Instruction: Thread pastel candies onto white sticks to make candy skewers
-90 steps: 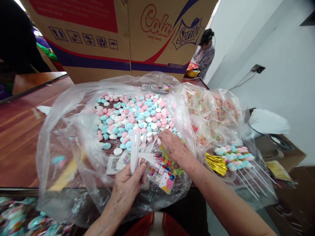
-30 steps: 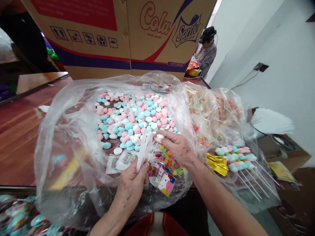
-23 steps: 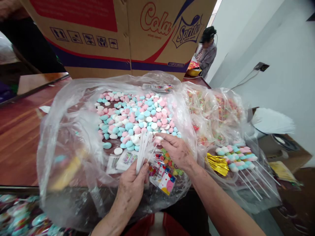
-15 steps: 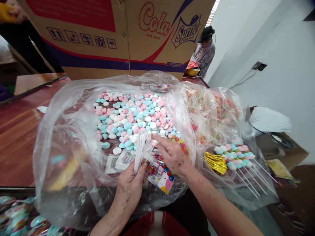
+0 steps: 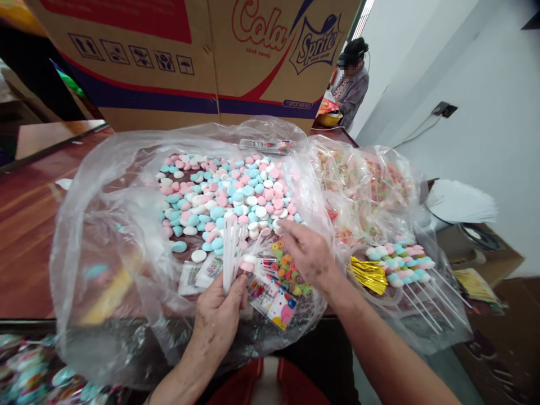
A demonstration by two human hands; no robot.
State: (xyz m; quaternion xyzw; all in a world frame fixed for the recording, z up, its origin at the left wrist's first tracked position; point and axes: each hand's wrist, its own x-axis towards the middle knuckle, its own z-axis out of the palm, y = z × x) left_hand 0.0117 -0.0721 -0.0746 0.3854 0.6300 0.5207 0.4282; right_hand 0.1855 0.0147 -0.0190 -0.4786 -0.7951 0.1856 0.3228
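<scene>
My left hand (image 5: 221, 312) is closed around a bundle of white sticks (image 5: 230, 253) that point up and away from me. By its thumb, a pink and a white marshmallow (image 5: 247, 262) sit together, seemingly on one of the sticks. My right hand (image 5: 309, 254) has its fingers curled in a pinch at the near right edge of the loose marshmallows (image 5: 228, 199), its fingertips on a white one. Fruit-coloured candy rings (image 5: 291, 273) lie below it. Printed clear packets (image 5: 274, 304) are beside my left hand, and white printed packets (image 5: 210, 271) lie beyond it.
Clear plastic sheeting (image 5: 105, 225) lies under the candies. At right are finished marshmallow skewers (image 5: 405, 261), gold twist ties (image 5: 368, 275) and bagged gummy candies (image 5: 358, 180). A large cardboard box (image 5: 169, 95) stands behind. Another person (image 5: 354, 84) is at the far right.
My right hand has moved right, away from the sticks, to the edge of the marshmallows. A pink and white marshmallow pair now shows by my left thumb. The view has shifted slightly.
</scene>
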